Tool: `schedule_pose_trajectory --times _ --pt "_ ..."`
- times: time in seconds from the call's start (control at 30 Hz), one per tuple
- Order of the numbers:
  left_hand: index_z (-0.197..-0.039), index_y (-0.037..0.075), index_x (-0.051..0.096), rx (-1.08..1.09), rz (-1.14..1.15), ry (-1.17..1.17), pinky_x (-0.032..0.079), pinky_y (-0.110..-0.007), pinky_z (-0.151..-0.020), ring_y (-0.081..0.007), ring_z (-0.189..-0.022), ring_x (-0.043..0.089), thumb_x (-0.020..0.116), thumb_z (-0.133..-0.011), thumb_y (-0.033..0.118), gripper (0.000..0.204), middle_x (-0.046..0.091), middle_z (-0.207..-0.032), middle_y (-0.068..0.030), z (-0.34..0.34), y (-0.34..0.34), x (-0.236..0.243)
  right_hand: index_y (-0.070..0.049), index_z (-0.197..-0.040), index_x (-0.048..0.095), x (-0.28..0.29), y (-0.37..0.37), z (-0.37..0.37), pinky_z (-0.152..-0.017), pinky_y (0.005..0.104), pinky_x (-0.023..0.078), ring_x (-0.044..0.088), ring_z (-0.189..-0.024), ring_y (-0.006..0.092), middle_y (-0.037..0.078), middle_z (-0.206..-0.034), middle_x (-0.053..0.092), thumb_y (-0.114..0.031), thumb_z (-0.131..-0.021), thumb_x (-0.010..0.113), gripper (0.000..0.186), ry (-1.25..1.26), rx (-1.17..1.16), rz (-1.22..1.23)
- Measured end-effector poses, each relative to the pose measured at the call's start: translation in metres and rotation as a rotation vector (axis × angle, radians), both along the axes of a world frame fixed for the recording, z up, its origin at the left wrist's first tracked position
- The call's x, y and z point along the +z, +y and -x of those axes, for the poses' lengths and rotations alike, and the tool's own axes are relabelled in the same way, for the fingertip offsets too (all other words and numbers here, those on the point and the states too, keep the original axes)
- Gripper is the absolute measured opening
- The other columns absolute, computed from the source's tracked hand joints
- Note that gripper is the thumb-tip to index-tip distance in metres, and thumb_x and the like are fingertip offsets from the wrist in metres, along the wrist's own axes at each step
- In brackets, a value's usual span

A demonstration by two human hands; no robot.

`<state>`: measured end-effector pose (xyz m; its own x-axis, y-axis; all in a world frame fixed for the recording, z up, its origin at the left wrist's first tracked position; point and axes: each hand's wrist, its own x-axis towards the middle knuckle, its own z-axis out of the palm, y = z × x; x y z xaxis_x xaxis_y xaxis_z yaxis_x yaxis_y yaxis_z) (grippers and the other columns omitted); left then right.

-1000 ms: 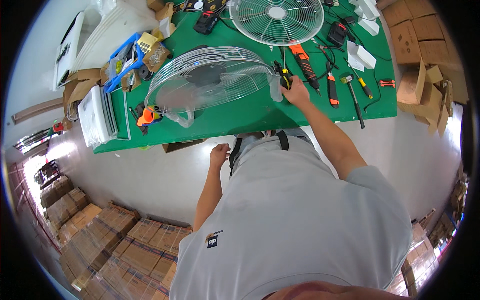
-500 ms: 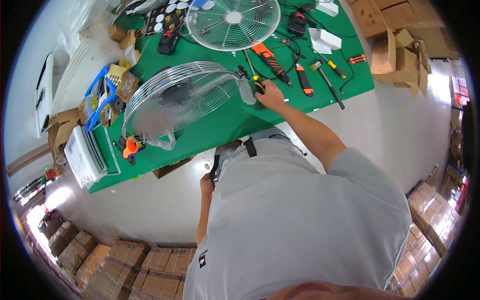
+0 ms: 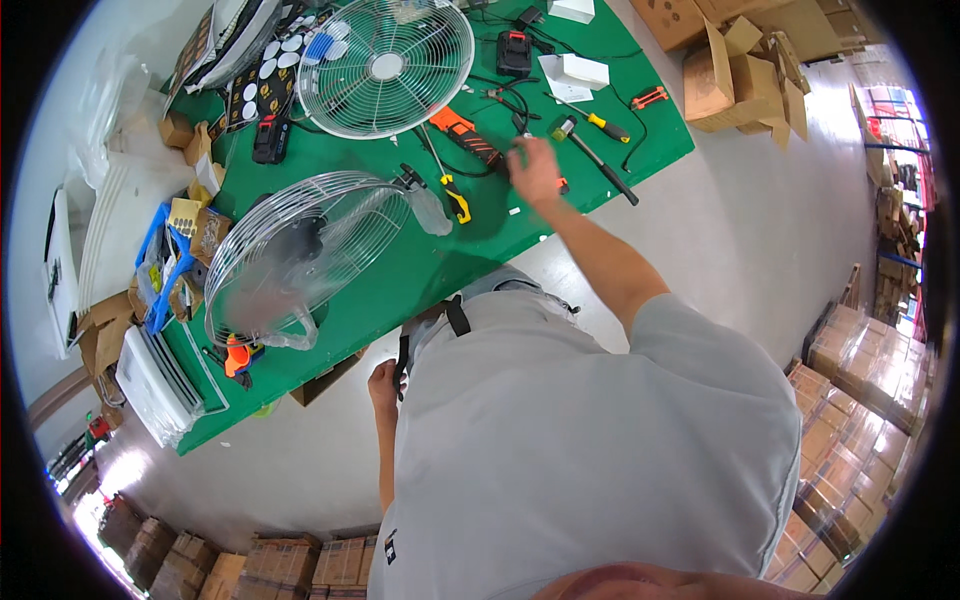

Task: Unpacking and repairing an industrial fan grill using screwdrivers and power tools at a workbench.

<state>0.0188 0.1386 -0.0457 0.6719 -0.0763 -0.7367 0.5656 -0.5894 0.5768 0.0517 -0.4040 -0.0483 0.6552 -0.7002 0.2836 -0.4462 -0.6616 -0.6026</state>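
My right hand [image 3: 535,172] is over the green table [image 3: 400,270], blurred by motion, its fingers not clear. Beneath it lies a black-and-orange handled tool [image 3: 563,186], mostly covered. A yellow-and-black screwdriver [image 3: 456,200] rests on the table to the hand's left, apart from it. Just beyond is an orange-and-black power screwdriver [image 3: 465,138]. Low by my waist, my left hand [image 3: 383,385] is closed around a black strap [image 3: 402,368]. A wire fan guard [image 3: 300,250] with a dark motor stands tilted at the left; a round fan grille [image 3: 388,66] lies farther back.
A hammer [image 3: 600,165], a yellow-handled screwdriver [image 3: 608,127] and a black battery [image 3: 514,52] lie at the right. A second battery [image 3: 270,138] is left of the grille. Opened cartons [image 3: 735,85] stand beyond the right edge, a blue basket [image 3: 170,270] at the left.
My right hand has let go of the yellow-and-black screwdriver, which now lies on the table, and has moved right over the orange-and-black handled tool. The whole view has shifted.
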Motion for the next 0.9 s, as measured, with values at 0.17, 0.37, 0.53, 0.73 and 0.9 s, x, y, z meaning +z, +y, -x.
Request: schedule_pose_trajectory --times 0.17,0.37,0.53,0.73,0.9 --pt "-0.111 0.001 0.073 -0.031 0.032 0.029 0.053 -0.028 -0.055 -0.0134 -0.068 0.069 0.067 -0.099 0.029 0.031 0.075 -0.089 -0.0075 -0.001 -0.004 0.003 -0.007 -0.137 0.056 0.004 -0.138 0.048 -0.106 0.0478 0.048 0.054 -0.132 0.0365 0.018 -0.135 0.061 -0.022 -0.084 0.072 0.057 0.652 -0.373 0.031" --pt "-0.108 0.002 0.074 0.025 -0.142 0.040 0.056 -0.031 -0.058 -0.0177 -0.073 0.072 0.067 -0.094 0.031 0.033 0.076 -0.093 -0.0084 -0.003 -0.002 0.012 -0.029 -0.152 0.043 -0.010 -0.183 0.085 -0.110 0.0550 0.043 0.045 -0.136 0.0384 0.009 -0.153 0.039 -0.029 -0.087 0.066 0.068 0.872 -0.484 -0.101" --pt "-0.110 0.002 0.074 0.091 -0.137 0.059 0.055 -0.031 -0.059 -0.0167 -0.074 0.072 0.065 -0.094 0.034 0.037 0.076 -0.094 -0.0081 -0.002 0.006 0.006 -0.023 -0.138 0.053 -0.012 -0.166 0.081 -0.103 0.0508 0.049 0.050 -0.130 0.0370 0.014 -0.144 0.047 -0.027 -0.088 0.069 0.053 0.819 -0.512 -0.045" --pt "-0.112 0.002 0.073 0.111 -0.092 0.032 0.055 -0.030 -0.060 -0.0156 -0.074 0.072 0.065 -0.093 0.032 0.036 0.076 -0.095 -0.0069 -0.014 -0.010 0.012 -0.014 -0.136 0.053 -0.029 -0.193 0.102 -0.099 0.0477 0.051 0.061 -0.116 0.0379 0.018 -0.129 0.060 -0.027 -0.090 0.067 0.050 0.723 -0.323 -0.070" --pt "-0.112 0.002 0.073 0.167 -0.013 0.009 0.055 -0.030 -0.061 -0.0148 -0.074 0.071 0.065 -0.093 0.030 0.035 0.076 -0.095 -0.0068 -0.014 -0.016 0.008 -0.008 -0.128 0.064 0.002 -0.181 0.099 -0.093 0.0444 0.052 0.067 -0.105 0.0335 0.016 -0.116 0.069 -0.036 -0.093 0.070 0.045 0.352 -0.263 -0.092"
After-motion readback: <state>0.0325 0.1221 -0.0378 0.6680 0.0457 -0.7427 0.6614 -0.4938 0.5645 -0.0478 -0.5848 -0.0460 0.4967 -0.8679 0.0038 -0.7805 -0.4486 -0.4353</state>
